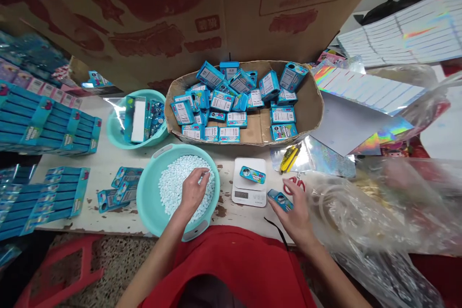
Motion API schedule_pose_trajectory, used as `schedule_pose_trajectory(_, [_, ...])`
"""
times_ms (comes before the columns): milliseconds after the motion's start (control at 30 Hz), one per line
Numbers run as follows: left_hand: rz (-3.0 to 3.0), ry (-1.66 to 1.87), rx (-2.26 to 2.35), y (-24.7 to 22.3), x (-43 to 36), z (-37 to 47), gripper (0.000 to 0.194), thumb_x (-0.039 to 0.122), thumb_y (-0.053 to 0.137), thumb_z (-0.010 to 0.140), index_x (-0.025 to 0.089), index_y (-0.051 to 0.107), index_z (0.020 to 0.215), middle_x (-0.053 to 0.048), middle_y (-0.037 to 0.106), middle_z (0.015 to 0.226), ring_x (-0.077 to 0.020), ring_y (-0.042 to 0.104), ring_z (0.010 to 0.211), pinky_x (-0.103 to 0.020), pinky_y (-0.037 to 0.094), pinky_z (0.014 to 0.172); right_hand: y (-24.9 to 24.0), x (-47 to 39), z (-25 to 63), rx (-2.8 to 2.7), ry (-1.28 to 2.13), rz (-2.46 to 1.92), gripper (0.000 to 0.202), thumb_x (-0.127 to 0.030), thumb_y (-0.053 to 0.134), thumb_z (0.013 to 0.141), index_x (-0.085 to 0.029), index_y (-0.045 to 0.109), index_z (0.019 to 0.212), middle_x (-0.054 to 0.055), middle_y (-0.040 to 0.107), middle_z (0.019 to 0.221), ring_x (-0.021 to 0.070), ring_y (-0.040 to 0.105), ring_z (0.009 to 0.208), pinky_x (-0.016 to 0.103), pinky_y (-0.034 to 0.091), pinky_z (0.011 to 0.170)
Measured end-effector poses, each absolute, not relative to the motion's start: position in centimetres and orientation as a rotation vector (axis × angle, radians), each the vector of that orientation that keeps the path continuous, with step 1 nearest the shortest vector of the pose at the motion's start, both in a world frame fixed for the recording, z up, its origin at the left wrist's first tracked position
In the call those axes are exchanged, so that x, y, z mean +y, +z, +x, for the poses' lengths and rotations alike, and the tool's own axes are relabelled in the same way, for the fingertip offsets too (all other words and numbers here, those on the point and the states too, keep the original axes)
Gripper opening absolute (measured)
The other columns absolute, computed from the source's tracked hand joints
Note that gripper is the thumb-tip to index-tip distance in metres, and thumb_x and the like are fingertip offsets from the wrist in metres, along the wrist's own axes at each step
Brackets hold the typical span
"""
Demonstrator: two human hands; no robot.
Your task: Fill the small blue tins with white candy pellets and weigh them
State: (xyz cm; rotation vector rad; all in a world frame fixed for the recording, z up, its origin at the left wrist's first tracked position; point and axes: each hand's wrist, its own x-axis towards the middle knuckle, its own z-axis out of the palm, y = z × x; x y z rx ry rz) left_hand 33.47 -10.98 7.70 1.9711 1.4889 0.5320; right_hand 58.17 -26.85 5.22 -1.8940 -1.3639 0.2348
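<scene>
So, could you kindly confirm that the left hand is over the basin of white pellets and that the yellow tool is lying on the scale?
Not quite: the head view shows a small blue box on the scale, while the yellow tool lies off to its right. The left hand is indeed over the basin of white pellets.

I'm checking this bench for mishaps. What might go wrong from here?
The left hand, at the white pellets in the turquoise basin, might drop some on the table. The right hand, holding a blue box, might brush the red-handled scissors beside it, or knock the second box lying on the digital scale.
</scene>
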Motion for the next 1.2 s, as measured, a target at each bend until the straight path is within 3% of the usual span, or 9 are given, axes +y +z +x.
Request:
schedule_pose_trajectory(233, [1.257, 0.676, 1.465, 7.9, -11.6, 34.1, 0.025, 0.044, 0.057, 0.077, 0.020, 0.063, 0.081, -0.002, 0.066, 0.081, -0.0176, 0.061, 0.077, -0.030, 0.045, 0.074, 4.6, -19.6, 57.3, -1.414, 0.547, -1.930, 0.031, -0.048, 0.060, 0.076, -0.019, 0.059, 0.088, 0.007, 0.064, 0.082, 0.0260, 0.059, 0.080, 0.040, 0.048, 0.072])
schedule_pose_trajectory(467, [0.289, 1.007, 1.030, 10.5, -11.1, 36.6, 0.052, 0.062, 0.051, 0.079, 0.014, 0.064, 0.094, -0.012, 0.067, 0.101, -0.0218, 0.062, 0.095, -0.031, 0.047, 0.082, 11.9, -17.4, 53.5, -1.702, 0.460, -1.557, 0.021, -0.036, 0.065, 0.076, -0.024, 0.062, 0.093, 0.004, 0.065, 0.088, 0.0235, 0.057, 0.087, 0.038, 0.041, 0.081])
schedule_pose_trajectory(667, [-0.043, 1.086, 1.020, 9.5, -11.1, 37.2, 0.031, 0.040, 0.056, 0.082, 0.010, 0.064, 0.075, -0.011, 0.067, 0.076, -0.0213, 0.065, 0.080, -0.033, 0.049, 0.080, 11.2, -16.9, 51.3, -1.794, 0.455, -1.591, 0.022, -0.040, 0.063, 0.078, -0.025, 0.064, 0.094, 0.003, 0.066, 0.083, 0.0238, 0.055, 0.082, 0.037, 0.037, 0.075])
schedule_pose_trajectory(967, [-0.149, 1.123, 1.012, 9.7, -11.4, 36.6, 0.019, 0.026, 0.056, 0.082, 0.011, 0.062, 0.071, -0.008, 0.065, 0.072, -0.0174, 0.064, 0.073, -0.030, 0.050, 0.078, 11.4, -17.2, 51.0, -1.781, 0.460, -1.627, 0.020, -0.036, 0.065, 0.076, -0.024, 0.065, 0.093, 0.003, 0.067, 0.081, 0.0233, 0.053, 0.081, 0.036, 0.037, 0.072])
schedule_pose_trajectory(1200, [-0.115, 1.098, 1.026, 9.6, -11.4, 36.4, 0.002, 0.010, 0.060, 0.075, 0.011, 0.061, 0.076, -0.008, 0.063, 0.076, -0.0132, 0.063, 0.071, -0.023, 0.051, 0.070, 10.1, -17.6, 52.3, -1.497, 0.727, -1.669, 0.029, -0.045, 0.068, 0.071, -0.023, 0.066, 0.091, 0.005, 0.066, 0.085, 0.0230, 0.055, 0.080, 0.036, 0.045, 0.070])
